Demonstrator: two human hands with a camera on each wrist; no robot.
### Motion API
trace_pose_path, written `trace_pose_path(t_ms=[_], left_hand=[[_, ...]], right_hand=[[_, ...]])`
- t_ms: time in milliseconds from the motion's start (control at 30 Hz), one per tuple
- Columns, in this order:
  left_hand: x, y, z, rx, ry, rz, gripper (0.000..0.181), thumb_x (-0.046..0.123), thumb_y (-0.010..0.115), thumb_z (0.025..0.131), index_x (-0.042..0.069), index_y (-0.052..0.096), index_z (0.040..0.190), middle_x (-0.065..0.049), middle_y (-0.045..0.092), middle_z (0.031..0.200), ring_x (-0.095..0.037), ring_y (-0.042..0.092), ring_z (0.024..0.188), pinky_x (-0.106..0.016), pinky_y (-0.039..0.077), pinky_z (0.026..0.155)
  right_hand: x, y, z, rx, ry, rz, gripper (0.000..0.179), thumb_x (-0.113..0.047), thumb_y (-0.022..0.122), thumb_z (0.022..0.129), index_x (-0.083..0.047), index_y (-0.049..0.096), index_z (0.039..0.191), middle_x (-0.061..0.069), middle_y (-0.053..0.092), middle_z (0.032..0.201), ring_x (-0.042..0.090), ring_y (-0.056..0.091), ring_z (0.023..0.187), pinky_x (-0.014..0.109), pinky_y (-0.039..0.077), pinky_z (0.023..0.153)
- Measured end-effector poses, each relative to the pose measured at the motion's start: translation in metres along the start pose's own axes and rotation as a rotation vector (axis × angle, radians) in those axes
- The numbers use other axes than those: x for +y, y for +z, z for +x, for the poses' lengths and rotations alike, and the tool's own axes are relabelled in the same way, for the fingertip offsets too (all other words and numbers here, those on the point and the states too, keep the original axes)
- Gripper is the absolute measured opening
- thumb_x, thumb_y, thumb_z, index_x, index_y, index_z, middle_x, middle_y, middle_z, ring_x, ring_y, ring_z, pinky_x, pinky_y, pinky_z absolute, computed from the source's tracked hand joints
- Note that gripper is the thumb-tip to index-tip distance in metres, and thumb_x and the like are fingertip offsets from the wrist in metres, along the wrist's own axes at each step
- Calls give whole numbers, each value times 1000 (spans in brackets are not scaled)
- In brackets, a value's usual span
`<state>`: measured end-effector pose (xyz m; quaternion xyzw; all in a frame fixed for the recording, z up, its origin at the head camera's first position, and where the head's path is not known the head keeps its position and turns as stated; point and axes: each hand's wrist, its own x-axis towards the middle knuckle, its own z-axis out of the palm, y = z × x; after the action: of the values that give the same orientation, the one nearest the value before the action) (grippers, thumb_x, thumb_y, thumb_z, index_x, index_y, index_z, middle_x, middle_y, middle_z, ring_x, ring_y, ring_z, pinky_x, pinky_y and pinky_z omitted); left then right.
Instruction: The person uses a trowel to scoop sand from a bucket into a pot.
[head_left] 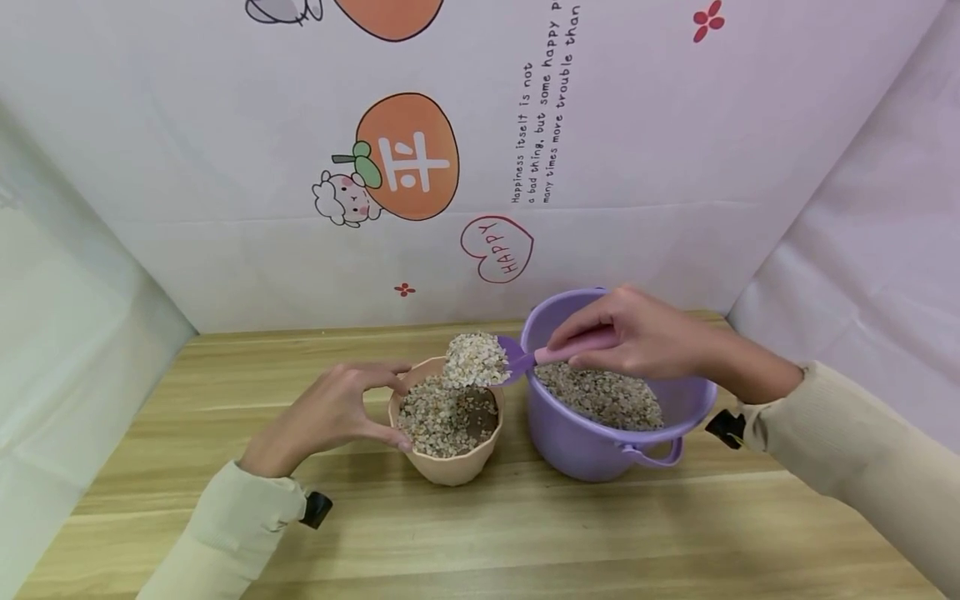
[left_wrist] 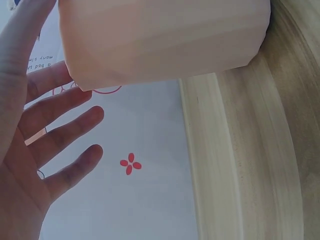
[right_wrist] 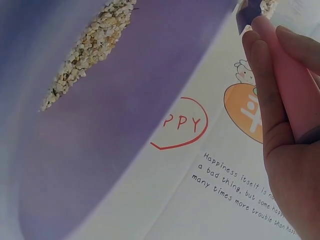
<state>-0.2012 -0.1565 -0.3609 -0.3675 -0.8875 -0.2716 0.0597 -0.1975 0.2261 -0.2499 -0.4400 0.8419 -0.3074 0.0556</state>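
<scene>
Right now, over the head feed, I see the right hand gripping a small plastic scoop with a purple blade and pink handle, fingers and thumb closed round the handle. A heaped load of pale, coarse grit sits on the blade, held above the side of a peach, faceted round pot that faces the bucket. More grit covers much of the pot's floor, with a darker patch showing beneath the scoop's side. I have the left hand holding the pot between thumb and forefinger at its rim; my left wrist feed shows the other fingers spread and nearly straight. Just beside the pot stands a lilac plastic bucket, upright, with the same grit inside and its handle hanging toward the near side. Both containers rest on a light wood-grain tabletop, before a white printed backdrop
</scene>
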Motion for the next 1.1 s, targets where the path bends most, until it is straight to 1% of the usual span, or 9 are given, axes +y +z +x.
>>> trace_pose_path(t_ms=[200,267,333,400,467,533,667,867,1100], left_hand=[[-2,0,-2,17,2,18,55,68,79,62,22,73,91,-3,64,133,-27,64,116,-38,53,80],[-3,1,-3,24,10,26,51,67,79,62,24,71,87,-3,64,133,-24,66,111,-33,49,71],[-4,1,-3,32,17,33,48,67,80,62,26,69,85,-2,65,132,-21,67,106,-29,46,66],[-5,2,-3,32,17,31,47,66,80,63,26,68,84,-3,65,132,-15,67,93,-26,43,61],[-5,2,-3,33,16,29,46,66,81,62,26,68,83,-3,65,132,-10,62,79,-24,40,58],[-5,2,-3,30,14,22,46,66,81,63,26,67,83,-3,65,132,-5,48,64,-22,36,53],[-5,2,-2,23,8,16,46,66,80,63,27,66,82,-3,65,131,-3,26,56,-22,29,49],[-5,2,-2,15,-3,14,46,66,80,63,26,66,82,-4,65,131,-2,25,55,-22,30,49],[-5,4,-3,9,-22,-9,46,65,81,62,26,66,82,-4,64,133,1,15,50,-21,29,46]], right_hand=[[-2,2,5,-26,10,11,22,-2,74,87,-7,76,109,-3,76,99,8,68,73,25,53,57],[-2,3,6,-35,19,13,23,-1,74,87,-7,76,109,-3,76,99,8,68,73,25,54,57],[-3,3,7,-42,28,15,23,0,73,87,-7,76,109,-4,76,99,9,68,71,25,53,56],[-3,4,7,-46,33,14,24,1,73,86,-7,76,109,-4,76,99,9,67,70,25,53,56],[-3,4,8,-47,34,5,24,1,73,87,-8,76,108,-5,75,99,8,67,71,25,53,57],[-3,4,8,-49,36,2,24,1,73,87,-8,76,109,-5,75,100,8,68,74,26,54,59],[-3,4,10,-59,33,-9,24,1,73,87,-8,76,108,-5,75,100,7,69,77,26,55,62],[-6,2,13,-86,22,-22,23,2,73,86,-7,76,107,-4,75,99,6,70,80,26,57,65],[-10,0,18,-121,4,-47,22,3,73,85,-4,75,106,-3,75,98,7,71,87,25,57,73]])
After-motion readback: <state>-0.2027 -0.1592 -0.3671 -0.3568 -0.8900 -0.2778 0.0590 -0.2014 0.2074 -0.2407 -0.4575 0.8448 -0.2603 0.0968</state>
